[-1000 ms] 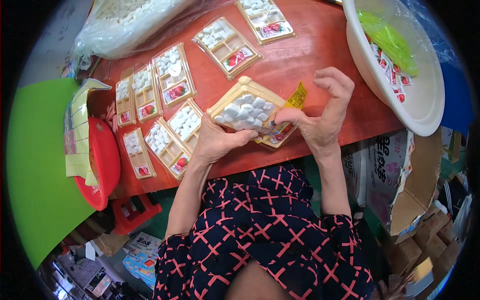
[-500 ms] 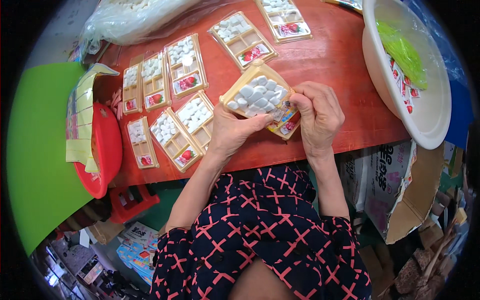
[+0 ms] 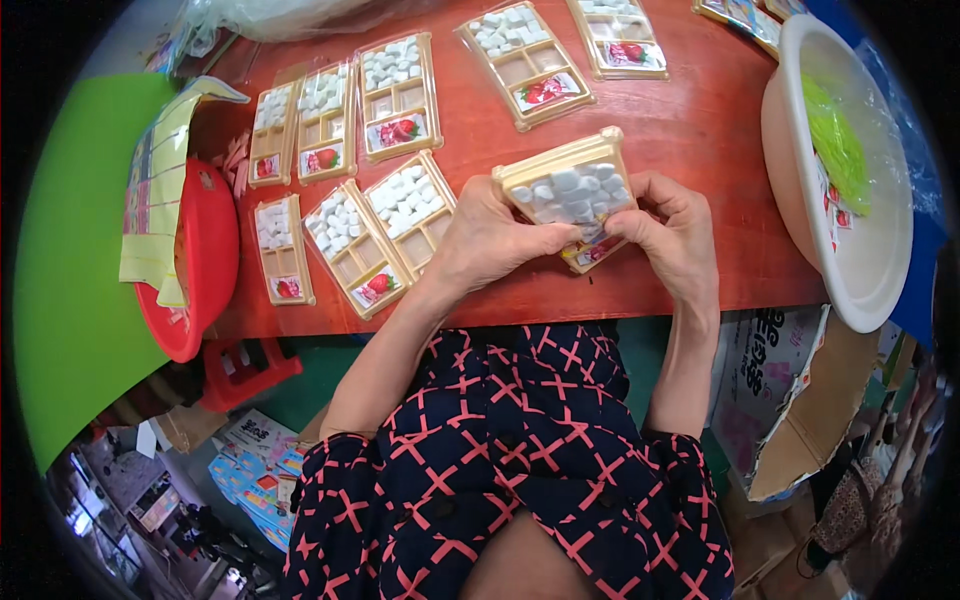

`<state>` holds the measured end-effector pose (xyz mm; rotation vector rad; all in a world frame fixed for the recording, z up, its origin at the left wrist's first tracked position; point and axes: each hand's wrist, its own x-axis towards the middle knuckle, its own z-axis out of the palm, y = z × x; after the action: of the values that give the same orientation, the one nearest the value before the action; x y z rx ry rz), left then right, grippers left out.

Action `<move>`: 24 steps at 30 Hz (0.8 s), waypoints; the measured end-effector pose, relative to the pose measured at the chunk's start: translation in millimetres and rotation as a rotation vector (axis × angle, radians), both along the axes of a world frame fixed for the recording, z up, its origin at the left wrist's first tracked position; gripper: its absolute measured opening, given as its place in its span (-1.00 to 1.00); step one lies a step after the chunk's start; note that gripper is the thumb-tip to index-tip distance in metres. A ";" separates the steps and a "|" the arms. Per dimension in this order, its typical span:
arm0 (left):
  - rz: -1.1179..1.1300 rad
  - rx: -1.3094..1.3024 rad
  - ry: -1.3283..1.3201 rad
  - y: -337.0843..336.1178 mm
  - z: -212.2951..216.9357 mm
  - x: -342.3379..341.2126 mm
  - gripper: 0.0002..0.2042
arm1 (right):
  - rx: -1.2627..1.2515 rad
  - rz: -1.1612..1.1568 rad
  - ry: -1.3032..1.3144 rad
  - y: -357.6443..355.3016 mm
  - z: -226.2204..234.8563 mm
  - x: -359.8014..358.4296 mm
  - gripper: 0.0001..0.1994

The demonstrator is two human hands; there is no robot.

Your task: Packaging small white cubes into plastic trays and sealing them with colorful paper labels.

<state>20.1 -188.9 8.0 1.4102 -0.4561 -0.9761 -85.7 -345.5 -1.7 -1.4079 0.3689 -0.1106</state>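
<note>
Both my hands hold a small beige compartment tray (image 3: 570,185), raised above the table's front edge and tilted. White pillow-shaped pieces fill its larger compartment; a colourful sachet (image 3: 592,250) shows at the lower end, partly covered by my thumbs. My left hand (image 3: 500,235) is closed round its left side, thumb across the front. My right hand (image 3: 672,235) grips the right side, thumb near the sachet and fingers partly hidden behind. To the left lie two similar trays (image 3: 347,245) (image 3: 412,205), side by side, with white pieces.
More filled trays (image 3: 395,95) (image 3: 525,60) with strawberry sachets lie on the red table (image 3: 690,130). At the right edge a large white basin (image 3: 870,260) holds a green plastic bag and sachets. A red basin (image 3: 205,250) stands left; clear plastic sheeting (image 3: 300,15) lies behind.
The held tray has tipped more upright. My right hand has gone from pinching beside the sachet to gripping the tray's right side. The whole view has shifted slightly.
</note>
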 end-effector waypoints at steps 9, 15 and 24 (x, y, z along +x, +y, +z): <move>-0.013 0.014 -0.130 -8.5 -8.9 10.6 -0.79 | 0.022 -0.032 0.006 -0.4 -1.9 2.0 -0.88; -0.064 0.000 -0.260 -11.4 -6.8 14.7 -0.77 | 0.077 0.024 0.009 -3.1 -4.2 3.2 -0.81; -0.168 -0.115 0.122 1.3 29.8 26.5 -0.82 | 0.294 -0.220 -0.174 -0.7 -18.4 -3.3 -0.69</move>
<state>46.6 -187.6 37.8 1.2158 -0.5374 -1.1462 -89.0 -346.2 -20.0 -1.0559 0.3775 -0.3433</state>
